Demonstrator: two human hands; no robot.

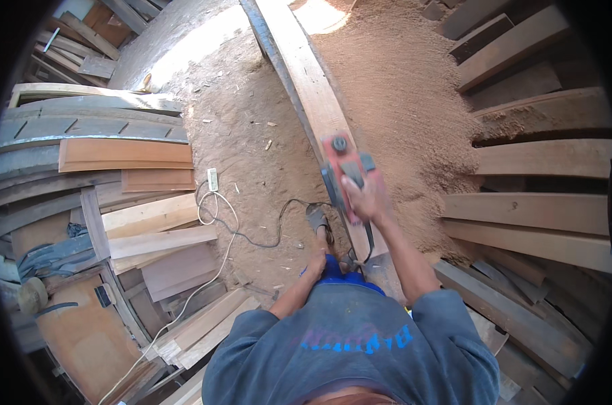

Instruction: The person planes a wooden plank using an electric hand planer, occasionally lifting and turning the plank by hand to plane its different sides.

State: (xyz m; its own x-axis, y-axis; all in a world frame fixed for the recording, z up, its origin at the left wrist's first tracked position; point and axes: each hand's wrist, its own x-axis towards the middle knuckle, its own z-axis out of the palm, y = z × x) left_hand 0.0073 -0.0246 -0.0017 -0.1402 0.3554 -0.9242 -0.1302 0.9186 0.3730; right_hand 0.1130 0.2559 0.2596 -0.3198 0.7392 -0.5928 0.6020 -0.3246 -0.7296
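My right hand (pixel 367 200) is wrapped round the rear handle of a red and black electric hand planer (pixel 337 158). The planer lies on a long pale wooden board (pixel 312 88), which runs away from me on a narrow bench with a bluish-grey side (pixel 265 37). My left hand (pixel 316 262) is down beside my blue shorts, off the planer and board; its fingers are too hidden to make out. From the planer a dark cord (pixel 279 233) loops left across the floor to a white socket strip (pixel 213 179).
Reddish sawdust (pixel 414 108) is heaped right of the bench. Stacked planks (pixel 535 209) line the right side, and more boards (pixel 150 219) and panels lie at left. A pale extension cord (pixel 215 277) trails over the floor near my sandalled foot (pixel 317 219).
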